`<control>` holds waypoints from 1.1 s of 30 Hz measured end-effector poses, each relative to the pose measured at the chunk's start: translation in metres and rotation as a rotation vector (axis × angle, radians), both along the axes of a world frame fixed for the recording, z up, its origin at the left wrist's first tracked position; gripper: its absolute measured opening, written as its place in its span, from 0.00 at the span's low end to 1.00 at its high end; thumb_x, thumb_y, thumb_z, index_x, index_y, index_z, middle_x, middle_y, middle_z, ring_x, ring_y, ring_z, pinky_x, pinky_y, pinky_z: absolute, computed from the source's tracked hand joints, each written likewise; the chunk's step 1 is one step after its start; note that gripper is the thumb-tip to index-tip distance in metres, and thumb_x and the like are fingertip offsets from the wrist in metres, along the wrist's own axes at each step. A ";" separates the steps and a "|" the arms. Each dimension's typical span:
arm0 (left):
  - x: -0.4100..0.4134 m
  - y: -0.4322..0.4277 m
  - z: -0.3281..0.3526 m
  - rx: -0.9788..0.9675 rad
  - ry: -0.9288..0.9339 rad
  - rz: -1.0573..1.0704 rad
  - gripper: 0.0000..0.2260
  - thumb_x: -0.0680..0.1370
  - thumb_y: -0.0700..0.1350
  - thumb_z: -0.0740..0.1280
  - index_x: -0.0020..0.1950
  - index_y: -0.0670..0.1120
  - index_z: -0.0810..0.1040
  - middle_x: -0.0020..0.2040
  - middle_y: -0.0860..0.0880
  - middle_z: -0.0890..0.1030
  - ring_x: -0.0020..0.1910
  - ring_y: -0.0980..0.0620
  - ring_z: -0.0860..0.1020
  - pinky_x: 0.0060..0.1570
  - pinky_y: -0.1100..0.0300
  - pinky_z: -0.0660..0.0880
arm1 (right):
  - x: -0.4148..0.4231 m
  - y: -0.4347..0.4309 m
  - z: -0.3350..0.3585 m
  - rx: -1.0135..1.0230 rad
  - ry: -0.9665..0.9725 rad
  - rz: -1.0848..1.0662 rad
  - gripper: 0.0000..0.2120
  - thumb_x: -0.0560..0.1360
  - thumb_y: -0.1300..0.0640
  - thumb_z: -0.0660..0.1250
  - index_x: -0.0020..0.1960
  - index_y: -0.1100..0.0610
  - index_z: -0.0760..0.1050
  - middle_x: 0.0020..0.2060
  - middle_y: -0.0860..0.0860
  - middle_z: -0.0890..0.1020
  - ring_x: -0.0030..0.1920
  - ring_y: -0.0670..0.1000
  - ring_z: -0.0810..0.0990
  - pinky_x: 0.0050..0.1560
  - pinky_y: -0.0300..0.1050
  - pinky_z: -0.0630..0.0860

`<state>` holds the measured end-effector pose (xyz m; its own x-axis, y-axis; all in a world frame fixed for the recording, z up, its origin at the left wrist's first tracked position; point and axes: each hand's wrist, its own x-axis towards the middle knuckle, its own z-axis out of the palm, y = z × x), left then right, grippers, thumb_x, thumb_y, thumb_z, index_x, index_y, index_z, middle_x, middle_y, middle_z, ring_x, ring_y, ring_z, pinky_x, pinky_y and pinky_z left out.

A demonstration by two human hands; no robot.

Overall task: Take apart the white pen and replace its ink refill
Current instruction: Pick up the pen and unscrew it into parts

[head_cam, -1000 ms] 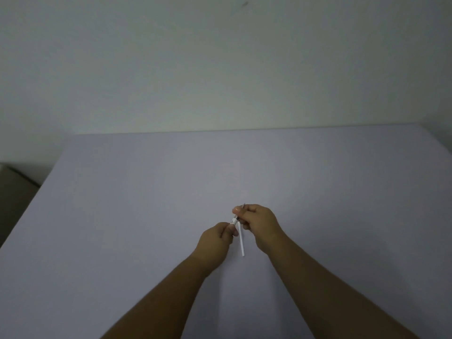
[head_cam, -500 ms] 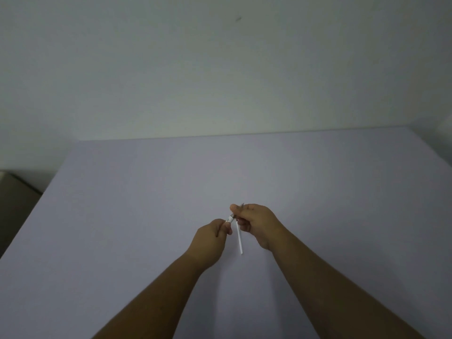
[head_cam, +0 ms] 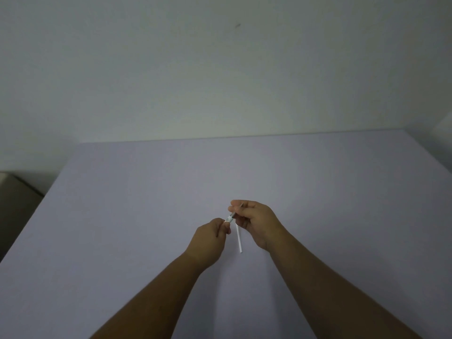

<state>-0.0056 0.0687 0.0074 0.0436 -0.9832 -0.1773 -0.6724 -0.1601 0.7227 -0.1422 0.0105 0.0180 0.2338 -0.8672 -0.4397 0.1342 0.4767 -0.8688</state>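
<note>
I see both bare forearms reach forward over a pale lilac table [head_cam: 122, 216], the hands meeting just above its middle. The left hand [head_cam: 208, 237] is curled, its fingertips pinched on a small white pen piece [head_cam: 229, 219]. The right hand [head_cam: 254, 220], knuckles up, grips a dark thin part at its fingertips — and a slim white tube [head_cam: 239, 239] hangs down from that fist, slightly tilted.
</note>
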 end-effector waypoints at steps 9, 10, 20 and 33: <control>0.000 0.007 0.004 -0.027 -0.030 -0.014 0.12 0.81 0.49 0.53 0.43 0.50 0.73 0.30 0.56 0.71 0.29 0.58 0.68 0.30 0.66 0.64 | 0.000 0.006 0.000 -0.003 0.024 0.019 0.02 0.73 0.60 0.69 0.43 0.57 0.80 0.38 0.52 0.82 0.40 0.49 0.80 0.45 0.39 0.78; 0.000 0.007 0.005 -0.032 -0.028 -0.017 0.12 0.81 0.49 0.53 0.44 0.49 0.73 0.30 0.56 0.71 0.29 0.58 0.68 0.31 0.66 0.64 | 0.001 0.007 0.000 -0.008 0.100 0.026 0.06 0.72 0.56 0.70 0.41 0.58 0.80 0.36 0.52 0.80 0.37 0.48 0.77 0.44 0.40 0.77; -0.001 0.011 0.010 -0.017 -0.044 -0.008 0.15 0.82 0.49 0.52 0.50 0.44 0.76 0.31 0.56 0.70 0.29 0.58 0.68 0.30 0.66 0.62 | 0.000 0.012 0.003 0.000 0.091 -0.009 0.06 0.72 0.56 0.70 0.39 0.59 0.80 0.33 0.51 0.77 0.34 0.47 0.74 0.42 0.40 0.75; 0.000 0.016 0.014 -0.022 -0.029 -0.014 0.15 0.82 0.49 0.52 0.49 0.45 0.76 0.31 0.55 0.70 0.28 0.57 0.67 0.30 0.65 0.62 | 0.000 0.016 0.009 0.015 -0.012 -0.044 0.05 0.74 0.65 0.67 0.48 0.61 0.80 0.40 0.53 0.82 0.40 0.48 0.80 0.41 0.37 0.78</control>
